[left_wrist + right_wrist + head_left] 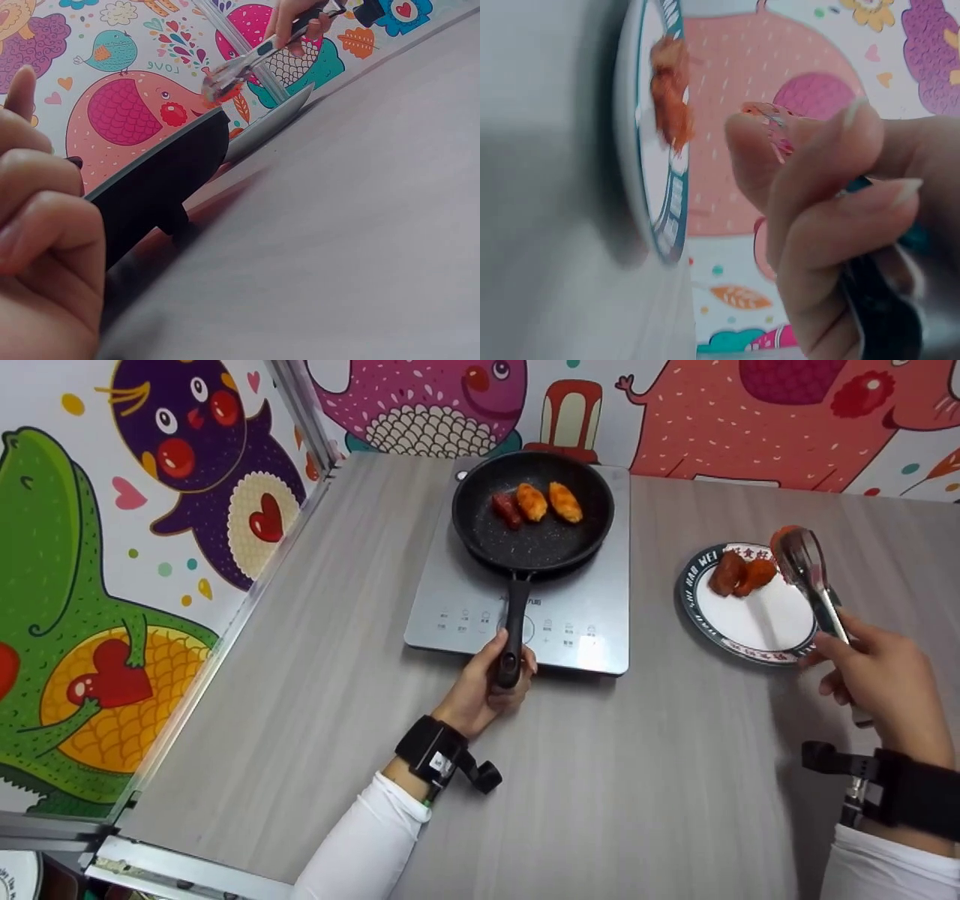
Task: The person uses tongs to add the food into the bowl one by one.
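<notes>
My left hand [487,682] grips the black handle [517,615] of a frying pan [532,544]. Inside the pan lie one dark red food piece [507,510] and two orange, browned pieces [532,502]. Over the right rim of a patterned plate [712,630], my right hand [889,675] holds metal tongs [829,604]. An orange-red piece [784,537] shows at the tongs' tips, above the plate's far edge. On the plate rest a brownish-red piece [726,574] and an orange-red one [756,576], side by side. In the right wrist view, fingers [832,187] curl around the tongs.
Under the pan sits a silver induction cooker [577,622], its printed controls facing me. A grey wood-grain table [637,780] carries everything. Cartoon-printed panels [697,420] stand at the back and left, joined by a metal frame [304,412].
</notes>
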`<state>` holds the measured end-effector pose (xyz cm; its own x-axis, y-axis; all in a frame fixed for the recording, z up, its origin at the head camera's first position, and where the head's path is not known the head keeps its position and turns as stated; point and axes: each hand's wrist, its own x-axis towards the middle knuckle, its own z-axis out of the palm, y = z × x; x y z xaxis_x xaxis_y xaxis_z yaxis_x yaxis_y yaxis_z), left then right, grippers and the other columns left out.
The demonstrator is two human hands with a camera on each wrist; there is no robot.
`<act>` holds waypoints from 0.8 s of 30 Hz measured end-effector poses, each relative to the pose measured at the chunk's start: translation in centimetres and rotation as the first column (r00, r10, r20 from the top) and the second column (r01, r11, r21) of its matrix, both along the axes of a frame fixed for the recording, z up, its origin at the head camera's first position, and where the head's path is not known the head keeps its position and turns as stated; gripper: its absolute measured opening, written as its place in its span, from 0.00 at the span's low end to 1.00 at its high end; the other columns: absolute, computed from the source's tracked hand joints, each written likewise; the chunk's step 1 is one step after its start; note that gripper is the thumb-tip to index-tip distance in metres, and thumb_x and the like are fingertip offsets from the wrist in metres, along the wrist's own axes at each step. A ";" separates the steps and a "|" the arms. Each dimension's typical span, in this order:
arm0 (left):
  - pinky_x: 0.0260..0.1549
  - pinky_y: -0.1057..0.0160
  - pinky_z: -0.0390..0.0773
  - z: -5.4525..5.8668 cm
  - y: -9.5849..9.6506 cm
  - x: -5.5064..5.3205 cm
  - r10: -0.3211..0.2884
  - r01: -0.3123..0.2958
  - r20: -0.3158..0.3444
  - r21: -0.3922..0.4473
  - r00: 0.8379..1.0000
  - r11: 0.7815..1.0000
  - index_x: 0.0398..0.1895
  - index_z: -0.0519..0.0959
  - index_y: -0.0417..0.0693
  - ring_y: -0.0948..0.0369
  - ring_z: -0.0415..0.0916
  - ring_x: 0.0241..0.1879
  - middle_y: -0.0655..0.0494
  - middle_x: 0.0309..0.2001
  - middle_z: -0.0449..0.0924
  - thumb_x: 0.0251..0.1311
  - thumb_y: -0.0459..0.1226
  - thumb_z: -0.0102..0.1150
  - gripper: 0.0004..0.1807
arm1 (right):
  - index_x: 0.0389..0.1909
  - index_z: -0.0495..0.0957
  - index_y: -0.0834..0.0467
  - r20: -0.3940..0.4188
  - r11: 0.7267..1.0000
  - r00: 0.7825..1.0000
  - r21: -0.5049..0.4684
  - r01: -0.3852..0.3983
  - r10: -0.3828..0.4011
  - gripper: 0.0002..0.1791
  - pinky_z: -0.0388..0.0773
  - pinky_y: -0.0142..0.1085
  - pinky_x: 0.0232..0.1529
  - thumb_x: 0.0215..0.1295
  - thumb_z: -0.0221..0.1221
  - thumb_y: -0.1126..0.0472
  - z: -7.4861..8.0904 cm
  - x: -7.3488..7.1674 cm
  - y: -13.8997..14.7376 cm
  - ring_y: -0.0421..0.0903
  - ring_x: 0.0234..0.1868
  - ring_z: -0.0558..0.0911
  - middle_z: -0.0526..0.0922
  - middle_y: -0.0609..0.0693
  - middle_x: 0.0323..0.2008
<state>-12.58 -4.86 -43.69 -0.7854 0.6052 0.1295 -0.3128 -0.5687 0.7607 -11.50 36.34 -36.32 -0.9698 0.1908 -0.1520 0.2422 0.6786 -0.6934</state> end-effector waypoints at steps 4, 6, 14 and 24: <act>0.08 0.66 0.43 0.0 0.0 -0.1 0.006 -0.006 0.001 0.001 1.000 1.000 0.32 0.71 0.42 0.64 0.42 0.09 0.67 0.10 0.59 0.65 0.55 0.33 0.27 | 0.65 0.55 0.42 -0.029 0.993 0.999 -0.114 0.013 -0.017 0.32 0.66 0.36 0.10 0.61 0.49 0.42 0.7 -0.3 -1.8 0.45 0.14 0.73 0.80 0.41 0.24; 0.08 0.66 0.43 0.0 -0.1 -0.1 0.006 -0.006 0.004 -0.004 1.000 1.000 0.32 0.71 0.42 0.64 0.43 0.09 0.67 0.10 0.59 0.65 0.55 0.34 0.27 | 0.65 0.56 0.43 -0.053 0.988 0.999 -0.157 -0.002 -0.006 0.31 0.68 0.35 0.11 0.61 0.50 0.44 1.0 -0.5 -2.8 0.45 0.14 0.73 0.80 0.43 0.25; 0.08 0.67 0.44 -0.1 -0.1 -0.1 0.008 -0.008 0.006 -0.002 1.000 1.000 0.32 0.72 0.42 0.65 0.43 0.09 0.66 0.10 0.58 0.65 0.55 0.33 0.27 | 0.63 0.62 0.46 -0.119 0.928 0.989 -0.353 -0.121 0.084 0.28 0.66 0.34 0.09 0.61 0.53 0.49 1.4 -1.4 -6.8 0.44 0.10 0.70 0.81 0.49 0.25; 0.08 0.68 0.44 -0.2 -0.1 0.0 0.014 -0.014 0.006 -0.022 1.000 1.000 0.31 0.72 0.43 0.66 0.43 0.09 0.66 0.10 0.57 0.65 0.55 0.32 0.27 | 0.62 0.63 0.46 -0.122 0.874 0.982 -0.450 -0.181 0.141 0.29 0.67 0.35 0.10 0.60 0.56 0.50 1.9 -2.6 -11.4 0.45 0.09 0.69 0.81 0.55 0.28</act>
<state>-12.61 -4.93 -43.92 -0.7947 0.5968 0.1112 -0.3096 -0.5560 0.7714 -14.07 24.96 -34.45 -0.9940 -0.0403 -0.1019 0.0849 0.3056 -0.9484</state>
